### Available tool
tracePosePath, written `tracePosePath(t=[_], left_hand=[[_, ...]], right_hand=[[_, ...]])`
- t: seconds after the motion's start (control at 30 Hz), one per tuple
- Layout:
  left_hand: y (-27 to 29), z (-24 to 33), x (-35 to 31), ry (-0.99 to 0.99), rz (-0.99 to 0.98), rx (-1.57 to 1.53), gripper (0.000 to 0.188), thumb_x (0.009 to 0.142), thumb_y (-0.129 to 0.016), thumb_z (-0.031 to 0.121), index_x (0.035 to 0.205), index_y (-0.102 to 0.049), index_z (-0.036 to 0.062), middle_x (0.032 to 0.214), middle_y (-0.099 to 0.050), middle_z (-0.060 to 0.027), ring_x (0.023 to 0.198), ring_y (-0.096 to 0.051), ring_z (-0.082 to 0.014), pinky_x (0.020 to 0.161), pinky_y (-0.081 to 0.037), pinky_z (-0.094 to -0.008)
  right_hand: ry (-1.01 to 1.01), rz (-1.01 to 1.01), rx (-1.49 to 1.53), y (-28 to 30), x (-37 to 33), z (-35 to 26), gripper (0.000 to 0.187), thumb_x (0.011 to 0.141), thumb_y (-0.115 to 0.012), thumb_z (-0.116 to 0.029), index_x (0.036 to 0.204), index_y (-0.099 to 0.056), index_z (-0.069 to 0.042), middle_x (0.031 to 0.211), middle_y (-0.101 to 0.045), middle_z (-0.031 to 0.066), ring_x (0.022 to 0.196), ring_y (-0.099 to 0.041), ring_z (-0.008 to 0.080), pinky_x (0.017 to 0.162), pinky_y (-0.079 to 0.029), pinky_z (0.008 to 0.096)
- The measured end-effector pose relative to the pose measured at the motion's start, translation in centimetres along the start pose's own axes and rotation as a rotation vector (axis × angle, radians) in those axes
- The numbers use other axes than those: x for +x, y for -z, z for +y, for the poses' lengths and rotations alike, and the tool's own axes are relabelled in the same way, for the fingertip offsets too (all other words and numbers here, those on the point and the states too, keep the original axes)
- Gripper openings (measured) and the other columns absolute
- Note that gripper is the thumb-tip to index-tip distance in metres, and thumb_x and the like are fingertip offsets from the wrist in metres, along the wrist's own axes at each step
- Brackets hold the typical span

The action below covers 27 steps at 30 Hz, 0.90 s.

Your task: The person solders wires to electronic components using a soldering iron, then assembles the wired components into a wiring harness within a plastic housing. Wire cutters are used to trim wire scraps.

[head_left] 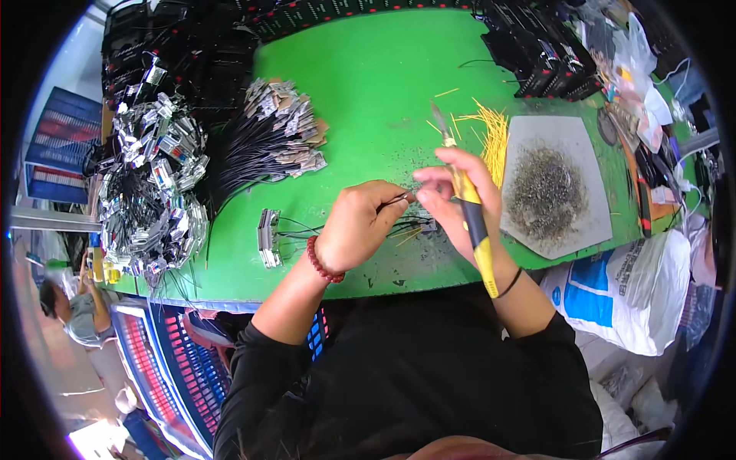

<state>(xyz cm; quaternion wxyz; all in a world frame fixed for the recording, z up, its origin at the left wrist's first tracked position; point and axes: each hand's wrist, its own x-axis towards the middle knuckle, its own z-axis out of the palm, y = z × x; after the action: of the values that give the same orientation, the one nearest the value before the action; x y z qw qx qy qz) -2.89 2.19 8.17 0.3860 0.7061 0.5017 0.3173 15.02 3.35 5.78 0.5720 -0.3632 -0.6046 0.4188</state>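
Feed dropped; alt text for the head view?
A person's left hand pinches something thin and dark over a green table; the right hand holds a yellow-and-black tool. Black cables lie left; yellow strands and a gray sheet bearing dark bits lie right.

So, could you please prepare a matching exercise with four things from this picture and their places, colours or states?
1. pointed tool
2. beaded bracelet
3. thin yellow pieces
4. grey board

A. dark red
B. strewn with small dark bits
C. in the right hand
D. piled just left of the board

Pairs: 1-C, 2-A, 3-D, 4-B
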Motion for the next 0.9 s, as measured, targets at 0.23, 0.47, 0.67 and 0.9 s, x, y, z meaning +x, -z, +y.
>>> tracePosePath(t=[0.23,0.47,0.67,0.9], left_hand=[[-1.3,-0.2,-0.3,0.047,0.065,-0.157,0.008,0.086,-0.064,0.004,0.090,-0.065,-0.0033,0.076,-0.064,-0.0067,0.069,-0.059,-0.0124,0.063,-0.047,-0.0257],[-2.6,-1.2,-0.9,0.086,0.198,-0.195,0.004,0.085,-0.066,0.001,0.084,-0.063,-0.0014,0.071,-0.059,0.0031,0.064,-0.050,-0.0018,0.056,-0.042,-0.0185],[-3.0,-0.9,-1.2,0.020,0.242,-0.139,0.005,0.082,-0.068,0.000,0.081,-0.063,-0.0011,0.070,-0.058,0.0007,0.062,-0.050,-0.0035,0.055,-0.040,-0.0188],[-2.8,-1.3,-1.3,-0.004,0.231,-0.098,0.004,0.080,-0.069,0.000,0.080,-0.065,-0.0012,0.070,-0.057,-0.0027,0.061,-0.050,-0.0072,0.055,-0.041,-0.0222]], right_hand=[[0.033,-0.002,0.017,0.0,-1.5,1.8,0.032,0.084,-0.065,0.003,0.114,-0.056,-0.004,0.083,-0.068,0.0076,0.078,-0.069,0.0153,0.066,-0.053,0.0251],[0.081,0.062,0.065,0.5,-3.0,2.7,0.031,0.086,-0.060,0.009,0.115,-0.054,0.001,0.104,-0.061,0.0111,0.090,-0.070,0.0209,0.073,-0.056,0.0270],[0.154,0.041,0.029,0.5,-3.6,2.7,0.033,0.083,-0.061,0.011,0.114,-0.054,0.002,0.104,-0.062,0.0141,0.091,-0.070,0.0227,0.073,-0.057,0.0280],[0.160,0.006,0.006,0.6,-3.5,2.8,0.035,0.081,-0.063,0.012,0.113,-0.055,0.002,0.104,-0.063,0.0148,0.091,-0.070,0.0230,0.074,-0.057,0.0293]])
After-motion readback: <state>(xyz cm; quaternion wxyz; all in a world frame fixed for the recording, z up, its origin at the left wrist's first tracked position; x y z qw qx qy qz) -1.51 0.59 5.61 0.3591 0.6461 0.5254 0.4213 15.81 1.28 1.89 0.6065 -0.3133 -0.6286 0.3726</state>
